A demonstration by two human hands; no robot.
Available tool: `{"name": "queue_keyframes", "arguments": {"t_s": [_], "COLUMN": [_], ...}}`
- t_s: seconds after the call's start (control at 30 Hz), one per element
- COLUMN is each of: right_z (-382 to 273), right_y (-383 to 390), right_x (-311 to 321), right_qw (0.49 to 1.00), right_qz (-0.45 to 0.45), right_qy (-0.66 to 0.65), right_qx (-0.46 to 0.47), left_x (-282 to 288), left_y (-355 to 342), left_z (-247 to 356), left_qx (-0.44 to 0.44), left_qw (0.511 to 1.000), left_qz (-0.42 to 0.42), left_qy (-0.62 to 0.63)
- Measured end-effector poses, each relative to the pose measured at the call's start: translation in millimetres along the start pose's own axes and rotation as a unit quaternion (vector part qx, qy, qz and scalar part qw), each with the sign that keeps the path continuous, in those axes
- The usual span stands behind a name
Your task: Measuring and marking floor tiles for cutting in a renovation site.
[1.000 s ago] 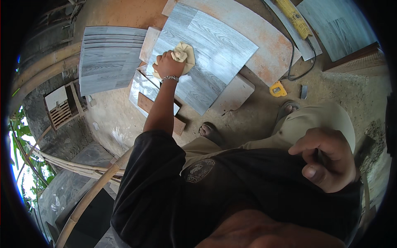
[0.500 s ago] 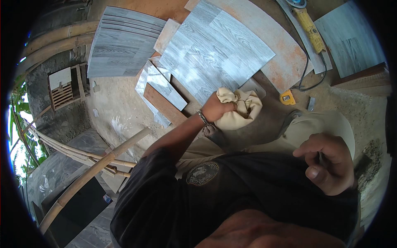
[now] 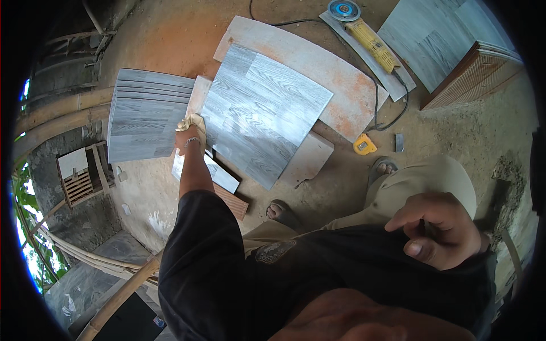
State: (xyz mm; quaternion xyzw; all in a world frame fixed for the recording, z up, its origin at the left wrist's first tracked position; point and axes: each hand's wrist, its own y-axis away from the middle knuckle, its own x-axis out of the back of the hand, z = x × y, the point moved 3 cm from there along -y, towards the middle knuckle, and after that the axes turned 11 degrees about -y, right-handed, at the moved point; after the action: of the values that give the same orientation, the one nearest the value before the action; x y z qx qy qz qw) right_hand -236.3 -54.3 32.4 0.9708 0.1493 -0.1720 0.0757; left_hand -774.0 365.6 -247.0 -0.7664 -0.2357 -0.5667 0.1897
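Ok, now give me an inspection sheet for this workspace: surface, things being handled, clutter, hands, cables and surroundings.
Surface: brown floor, orange dust toward the upper left.
Things: cream cloth at the left corner of a grey wood-patterned tile, which lies over pale slabs.
Clutter: yellow tape measure, small grey flat piece, narrower tile pieces.
Hands: left hand grips the cloth; right hand is loosely curled in front of the body, nothing seen in it.
Cables: black cable loops on the floor from the yellow angle grinder.
Surroundings: fanned tile stack on the left, more tiles at upper right, bamboo poles at lower left.
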Motion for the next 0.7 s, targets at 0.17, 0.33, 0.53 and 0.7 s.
{"name": "queue_keyframes", "arguments": {"t_s": [0.17,0.33,0.53,0.7], "right_z": [-1.9,-1.8,-6.0,-3.7], "right_y": [-5.2,-24.5,-25.0,-14.1], "right_x": [18.0,25.7,30.3,27.0], "right_qw": [0.999,0.998,0.998,0.999], "right_qz": [-0.025,-0.056,-0.032,-0.033], "right_qy": [-0.013,0.022,0.027,0.013], "right_qx": [0.018,-0.025,-0.051,-0.018], "left_x": [-59.5,-38.7,124.3,196.8], "left_y": [78.2,314.0,373.8,367.0], "left_z": [-68.2,-112.4,45.8,186.4], "left_qx": [-0.08,-0.483,-0.729,-0.668], "left_qw": [0.984,0.734,0.669,0.701], "left_qz": [-0.144,-0.471,-0.043,0.021], "left_qy": [0.063,-0.071,0.137,0.248]}}
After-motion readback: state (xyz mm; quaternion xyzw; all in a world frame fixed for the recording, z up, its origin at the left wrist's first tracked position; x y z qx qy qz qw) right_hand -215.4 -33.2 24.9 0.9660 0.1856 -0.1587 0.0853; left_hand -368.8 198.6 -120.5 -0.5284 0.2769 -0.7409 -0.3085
